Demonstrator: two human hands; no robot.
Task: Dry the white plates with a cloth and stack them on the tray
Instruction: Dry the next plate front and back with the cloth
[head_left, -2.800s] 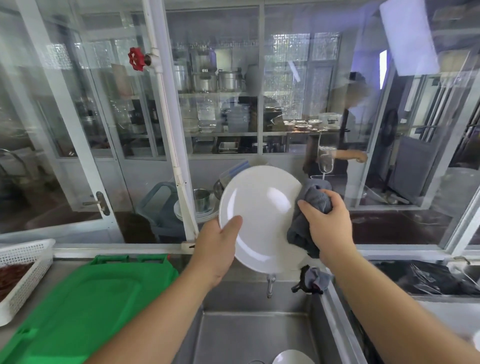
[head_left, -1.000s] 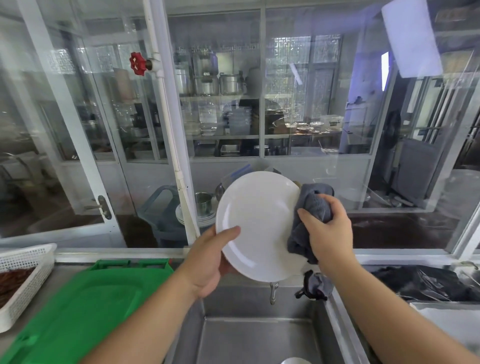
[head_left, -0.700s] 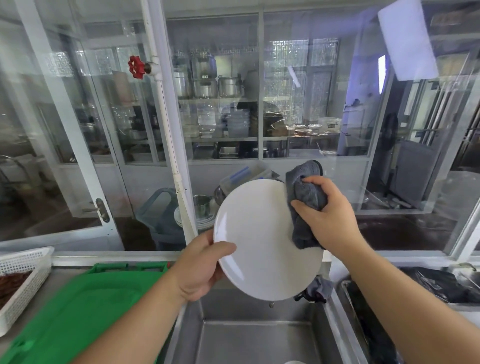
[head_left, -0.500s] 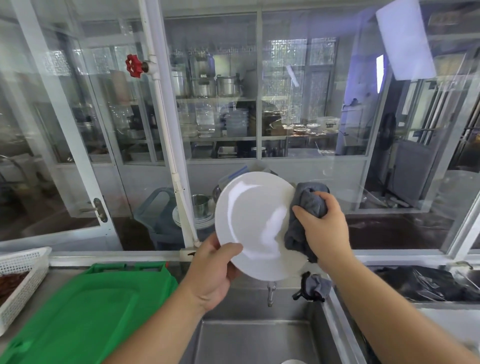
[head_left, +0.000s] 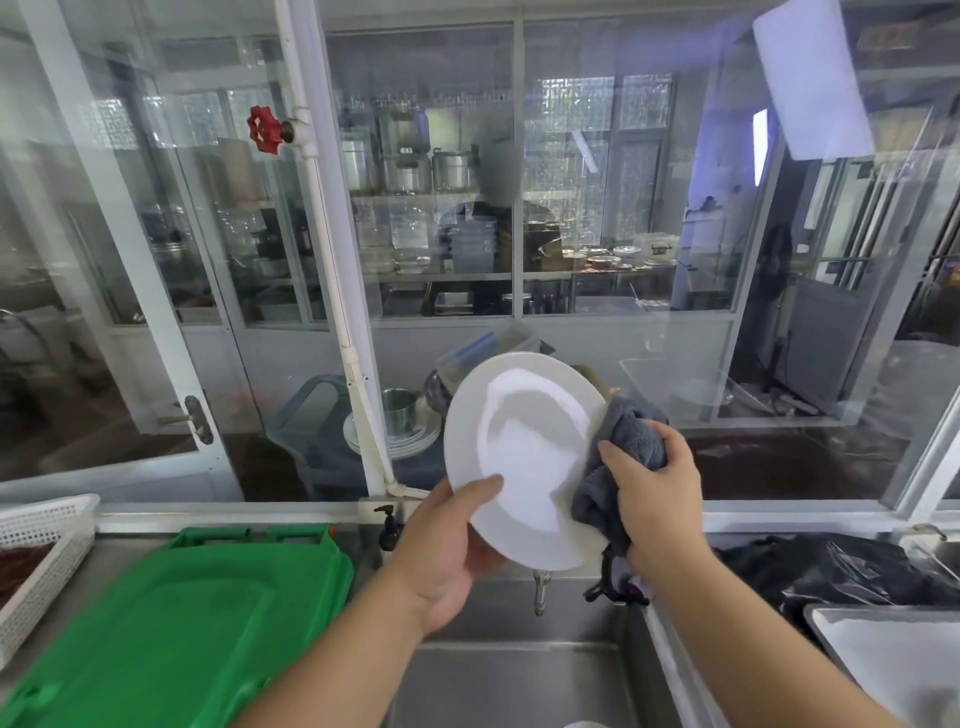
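White plate (head_left: 524, 457) held tilted above steel sink (head_left: 519, 680). Left hand (head_left: 441, 556) pinches plate's lower-left rim, thumb on face. Right hand (head_left: 649, 499) grips grey cloth (head_left: 623, 447) against plate's right rim. Green tray (head_left: 171, 623) left of sink.

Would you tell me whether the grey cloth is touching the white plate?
Touching: the head view shows the grey cloth pressed against the white plate at its right rim.

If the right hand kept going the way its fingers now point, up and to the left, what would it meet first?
The plate. The right hand already presses the cloth against the plate's right edge, so the cloth would push harder into it. Beyond the plate lies the window glass, though depth is hard to judge.
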